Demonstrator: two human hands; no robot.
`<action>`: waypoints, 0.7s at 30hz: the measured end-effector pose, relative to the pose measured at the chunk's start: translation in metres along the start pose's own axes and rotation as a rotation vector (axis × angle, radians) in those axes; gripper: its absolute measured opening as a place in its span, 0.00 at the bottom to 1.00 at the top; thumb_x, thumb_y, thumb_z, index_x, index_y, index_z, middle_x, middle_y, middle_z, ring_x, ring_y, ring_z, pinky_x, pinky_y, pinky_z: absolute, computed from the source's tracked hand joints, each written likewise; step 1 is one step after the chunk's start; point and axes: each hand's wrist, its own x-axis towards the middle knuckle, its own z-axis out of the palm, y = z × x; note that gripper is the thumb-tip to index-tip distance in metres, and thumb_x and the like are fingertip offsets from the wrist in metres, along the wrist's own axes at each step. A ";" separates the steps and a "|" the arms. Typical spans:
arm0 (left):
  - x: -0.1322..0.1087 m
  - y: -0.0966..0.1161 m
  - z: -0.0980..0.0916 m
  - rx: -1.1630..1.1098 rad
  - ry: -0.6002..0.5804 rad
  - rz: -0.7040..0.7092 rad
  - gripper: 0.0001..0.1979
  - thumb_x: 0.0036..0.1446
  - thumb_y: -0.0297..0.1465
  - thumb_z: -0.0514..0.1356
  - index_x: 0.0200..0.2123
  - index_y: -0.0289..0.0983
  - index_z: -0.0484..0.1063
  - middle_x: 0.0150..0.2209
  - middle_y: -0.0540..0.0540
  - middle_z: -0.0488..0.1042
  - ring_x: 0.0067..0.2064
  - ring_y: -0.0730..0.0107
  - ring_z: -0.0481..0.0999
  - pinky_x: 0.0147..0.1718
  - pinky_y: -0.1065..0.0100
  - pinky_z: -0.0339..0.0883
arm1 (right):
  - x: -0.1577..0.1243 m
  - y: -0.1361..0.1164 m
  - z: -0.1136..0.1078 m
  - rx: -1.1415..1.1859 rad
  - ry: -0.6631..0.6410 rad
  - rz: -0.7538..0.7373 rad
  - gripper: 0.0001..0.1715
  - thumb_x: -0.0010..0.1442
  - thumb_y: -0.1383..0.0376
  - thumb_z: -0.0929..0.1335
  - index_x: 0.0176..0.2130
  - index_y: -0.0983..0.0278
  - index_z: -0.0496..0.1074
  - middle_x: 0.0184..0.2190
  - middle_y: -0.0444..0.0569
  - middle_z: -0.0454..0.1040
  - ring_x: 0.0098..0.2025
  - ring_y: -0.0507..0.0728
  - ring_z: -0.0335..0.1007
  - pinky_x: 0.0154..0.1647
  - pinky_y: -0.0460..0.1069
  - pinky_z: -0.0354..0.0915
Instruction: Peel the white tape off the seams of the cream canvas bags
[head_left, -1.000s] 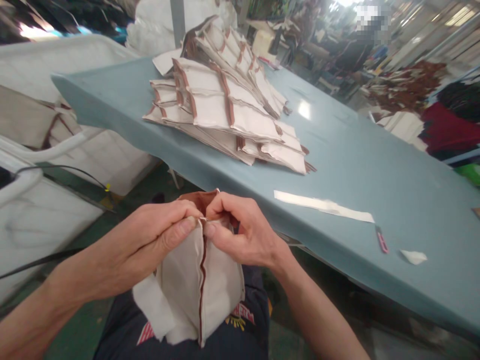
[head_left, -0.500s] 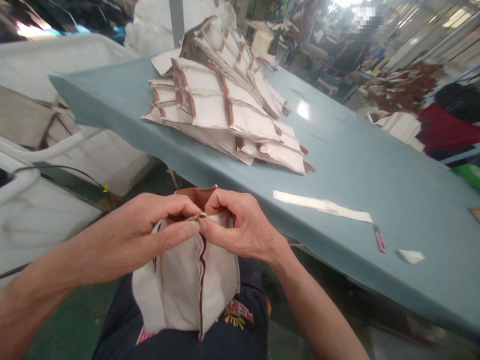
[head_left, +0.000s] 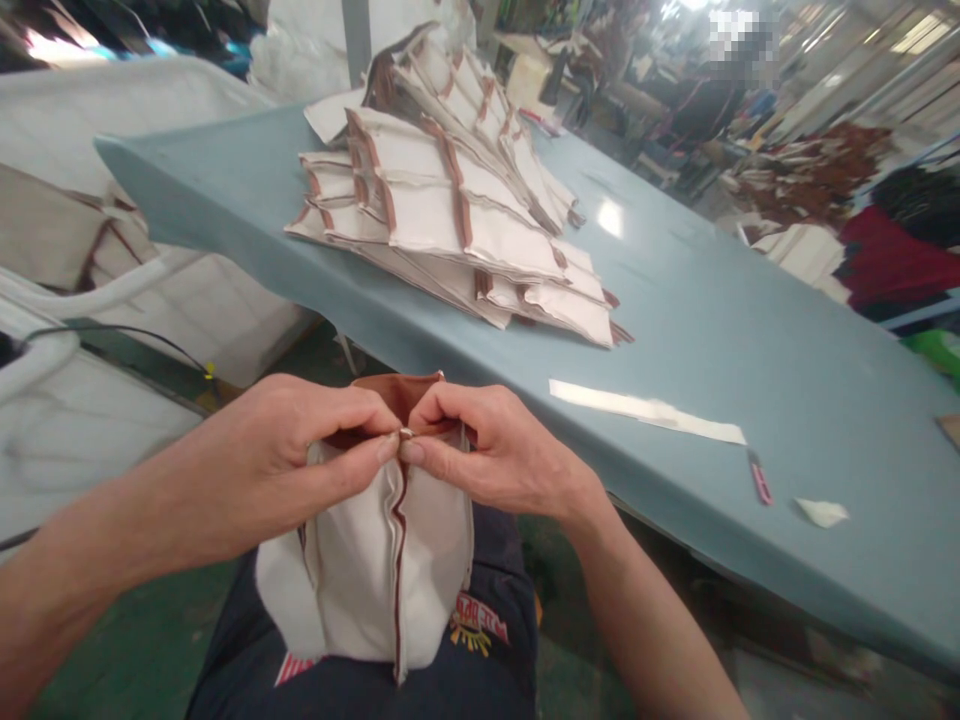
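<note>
A white fabric piece (head_left: 360, 580) with a brown-edged seam down its middle and a brown inner side hangs over my lap. My left hand (head_left: 315, 450) pinches its top edge at the seam between thumb and fingers. Right beside it, my right hand (head_left: 480, 450) grips the same edge, and the two thumbs nearly meet. Fingers hide most of the pinched spot. The fabric's lower part rests against my dark clothing (head_left: 300, 690), which bears a red and yellow print.
A blue-green table (head_left: 675, 330) carries a pile of white pieces with brown strips (head_left: 420, 210), a white strip (head_left: 645, 410), a pink-handled cutter (head_left: 759, 478) and a small white scrap (head_left: 821, 512). White bins (head_left: 202, 310) stand at left. Further heaps of material (head_left: 832, 180) lie at the back right.
Both hands still pinch the top edge. The thumbs have shifted slightly, the right wrist has moved a little outward, and the fabric's lower part has swung slightly left.
</note>
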 end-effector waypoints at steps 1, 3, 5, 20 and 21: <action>0.001 0.002 0.001 0.036 0.021 0.005 0.14 0.71 0.31 0.58 0.34 0.42 0.83 0.24 0.56 0.79 0.23 0.73 0.75 0.24 0.71 0.60 | 0.000 -0.001 0.000 -0.015 0.004 0.004 0.15 0.72 0.57 0.73 0.36 0.61 0.72 0.31 0.39 0.73 0.32 0.51 0.62 0.38 0.48 0.58; 0.003 0.006 0.004 0.094 0.054 0.018 0.14 0.69 0.30 0.58 0.32 0.43 0.81 0.24 0.55 0.79 0.22 0.72 0.75 0.24 0.69 0.59 | 0.001 -0.003 0.001 -0.039 0.022 0.011 0.14 0.72 0.58 0.72 0.35 0.61 0.71 0.31 0.39 0.73 0.32 0.51 0.63 0.38 0.48 0.58; 0.003 0.007 0.005 0.133 0.094 0.040 0.13 0.68 0.30 0.58 0.32 0.44 0.80 0.26 0.55 0.81 0.24 0.71 0.77 0.25 0.68 0.60 | 0.002 -0.004 0.002 -0.050 0.039 0.010 0.13 0.71 0.58 0.71 0.35 0.60 0.71 0.30 0.39 0.72 0.31 0.52 0.62 0.38 0.49 0.58; -0.013 0.000 0.023 0.336 0.171 0.191 0.11 0.75 0.26 0.55 0.38 0.46 0.69 0.37 0.51 0.80 0.35 0.65 0.80 0.34 0.63 0.67 | -0.001 0.003 0.023 0.091 0.133 0.148 0.05 0.62 0.61 0.68 0.34 0.59 0.69 0.28 0.38 0.70 0.31 0.52 0.61 0.38 0.50 0.57; -0.014 0.001 0.023 0.354 0.178 0.206 0.12 0.76 0.26 0.55 0.37 0.46 0.69 0.36 0.51 0.80 0.35 0.64 0.80 0.34 0.63 0.67 | 0.000 0.004 0.024 0.124 0.131 0.157 0.05 0.61 0.61 0.68 0.34 0.59 0.69 0.28 0.38 0.70 0.31 0.52 0.62 0.38 0.49 0.58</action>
